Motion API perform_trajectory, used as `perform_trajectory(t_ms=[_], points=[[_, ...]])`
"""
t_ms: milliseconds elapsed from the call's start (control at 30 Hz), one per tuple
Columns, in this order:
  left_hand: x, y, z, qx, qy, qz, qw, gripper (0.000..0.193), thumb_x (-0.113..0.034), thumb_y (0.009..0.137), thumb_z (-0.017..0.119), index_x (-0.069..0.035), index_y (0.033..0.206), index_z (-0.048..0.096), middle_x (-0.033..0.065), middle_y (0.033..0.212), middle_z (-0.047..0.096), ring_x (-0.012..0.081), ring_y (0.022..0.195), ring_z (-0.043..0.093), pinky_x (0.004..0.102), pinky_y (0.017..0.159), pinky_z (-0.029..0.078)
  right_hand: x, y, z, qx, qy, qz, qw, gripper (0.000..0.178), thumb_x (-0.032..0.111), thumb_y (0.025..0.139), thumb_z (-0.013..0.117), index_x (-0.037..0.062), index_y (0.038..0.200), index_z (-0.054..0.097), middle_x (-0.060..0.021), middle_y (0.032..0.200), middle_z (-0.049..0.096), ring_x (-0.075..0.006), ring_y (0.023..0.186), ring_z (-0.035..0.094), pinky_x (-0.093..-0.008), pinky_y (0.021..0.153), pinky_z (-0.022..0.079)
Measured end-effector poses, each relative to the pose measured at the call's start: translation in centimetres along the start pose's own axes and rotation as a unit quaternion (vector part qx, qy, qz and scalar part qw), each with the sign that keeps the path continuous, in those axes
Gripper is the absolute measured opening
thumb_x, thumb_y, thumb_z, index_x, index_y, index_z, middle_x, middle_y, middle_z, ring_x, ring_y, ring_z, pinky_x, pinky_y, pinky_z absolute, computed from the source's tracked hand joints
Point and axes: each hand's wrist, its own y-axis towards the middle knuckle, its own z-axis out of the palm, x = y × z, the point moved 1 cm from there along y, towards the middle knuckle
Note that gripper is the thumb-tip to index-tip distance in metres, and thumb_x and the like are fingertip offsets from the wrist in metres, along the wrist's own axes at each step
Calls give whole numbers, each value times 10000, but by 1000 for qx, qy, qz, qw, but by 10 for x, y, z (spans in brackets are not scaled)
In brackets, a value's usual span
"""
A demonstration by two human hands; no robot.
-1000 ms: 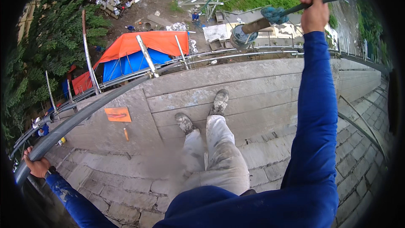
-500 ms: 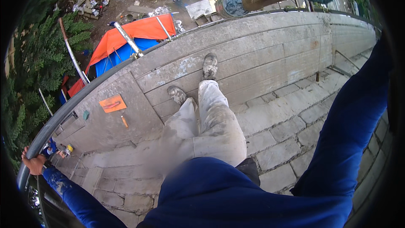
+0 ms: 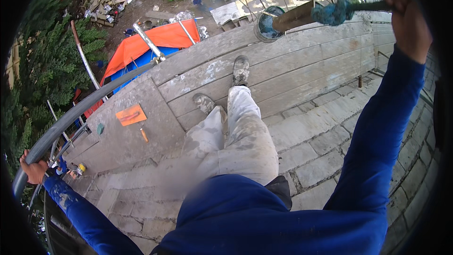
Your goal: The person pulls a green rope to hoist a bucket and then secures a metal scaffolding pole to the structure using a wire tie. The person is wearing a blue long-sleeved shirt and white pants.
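Right hand [image 3: 409, 21] upper right grips rope [image 3: 351, 8]; bucket [image 3: 265, 23] likely heavy, swings. Left hand [image 3: 34, 170] lower left clamps rail [image 3: 85, 108].

grey metal guardrail [image 3: 85, 108] curving along the scaffold edge, gripped at its lower end; dark rope [image 3: 373, 5], taut, knotted in a teal bundle.

One head-worn fisheye looks steeply down, close above the person's legs [image 3: 236, 132].
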Motion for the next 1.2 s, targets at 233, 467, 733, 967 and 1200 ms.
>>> perform_trajectory(t_ms=[233, 467, 733, 967, 1200], points=[[-13, 8, -10, -3, -30, 10, 1000, 197, -203, 1020, 527, -15, 1076, 546, 130, 1078, 646, 251, 1070, 586, 402, 1074, 393, -81, -66, 21, -77, 234, 63, 967, 312, 231, 1063, 535, 105, 783, 485, 30, 634, 400, -96, 560, 372, -286, 555, 344], [-14, -5, 4, -13, -17, 14, 1000, 206, -208, 1024, 534, -9, 1076, 551, 137, 1054, 654, 265, 1060, 606, 408, 1057, 422, -122, -116, 36, -58, 225, 85, 969, 331, 257, 1076, 524, 111, 784, 475, 39, 614, 417, -69, 542, 372, -262, 524, 344], [-13, -19, 18, -34, 47, 20, 998, 254, -238, 1041, 501, -7, 1140, 538, 155, 1166, 665, 294, 1154, 594, 443, 1103, 396, -154, -154, 58, -53, 195, 123, 972, 280, 242, 1077, 527, 104, 837, 487, 37, 619, 425, -61, 535, 372, -257, 509, 348], [-6, 11, -16, -24, 29, 21, 999, 279, -233, 998, 544, 7, 1140, 529, 185, 1149, 660, 312, 1151, 600, 459, 1098, 410, -174, -189, 57, -20, 252, 181, 951, 222, 222, 1075, 525, 98, 894, 494, 38, 647, 432, -61, 543, 368, -261, 498, 343], [-7, 13, -22, -46, -9, -10, 999, 262, -178, 1011, 529, 48, 1136, 574, 188, 1161, 665, 307, 1152, 625, 454, 1091, 438, -191, -194, 75, 5, 294, 219, 931, 227, 217, 1066, 538, 107, 877, 478, 35, 650, 444, -65, 543, 383, -271, 499, 354]])
